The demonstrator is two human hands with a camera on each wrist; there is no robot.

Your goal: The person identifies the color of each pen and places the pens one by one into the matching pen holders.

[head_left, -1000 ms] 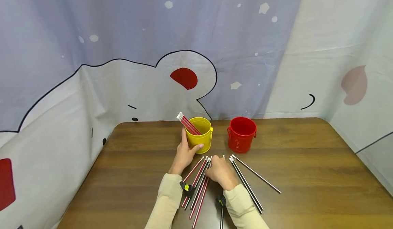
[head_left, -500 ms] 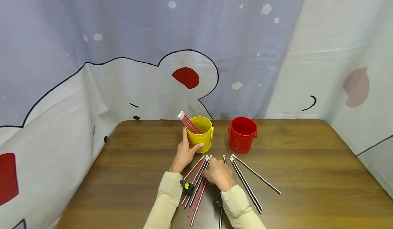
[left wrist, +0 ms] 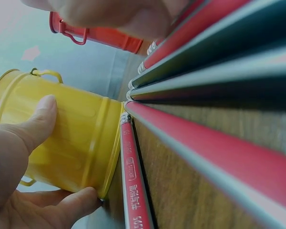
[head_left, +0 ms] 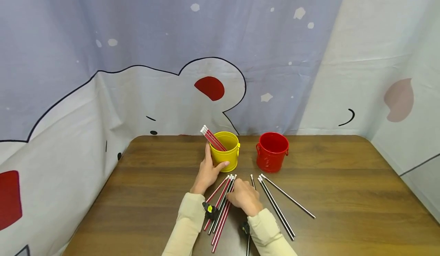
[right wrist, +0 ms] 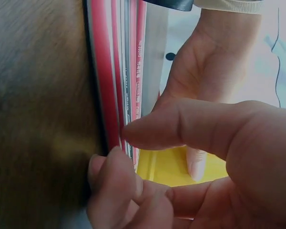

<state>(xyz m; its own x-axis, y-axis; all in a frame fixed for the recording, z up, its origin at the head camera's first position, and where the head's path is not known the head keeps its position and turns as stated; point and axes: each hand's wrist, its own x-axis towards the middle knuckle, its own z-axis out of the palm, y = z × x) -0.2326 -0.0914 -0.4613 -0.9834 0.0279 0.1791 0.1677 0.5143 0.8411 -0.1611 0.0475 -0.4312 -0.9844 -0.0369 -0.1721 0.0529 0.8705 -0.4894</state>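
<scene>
My left hand [head_left: 205, 176] holds the yellow bucket [head_left: 225, 160] from its left side, thumb across the front and fingers round the side. Several red pencils [head_left: 214, 140] with white ends lean inside the bucket. In front of it, a loose fan of red and black pencils [head_left: 220, 210] lies on the table. Over the right side of this fan, my right hand [head_left: 245, 197] has thumb and fingertips together at a red pencil [right wrist: 105, 71], pinching it near its eraser end. The right wrist view shows other red and dark pencils lying close beside it.
A red bucket [head_left: 271, 155] with side handles stands right of the yellow one. Black pencils [head_left: 275, 206] lie spread to the right of my right hand, one partly under the wrist. A printed curtain [head_left: 165, 95] hangs behind the wooden table [head_left: 343, 187].
The right hand has moved slightly left and towards the body, and the rightmost red pencils now lie closer together. The left hand keeps its hold on the yellow bucket.
</scene>
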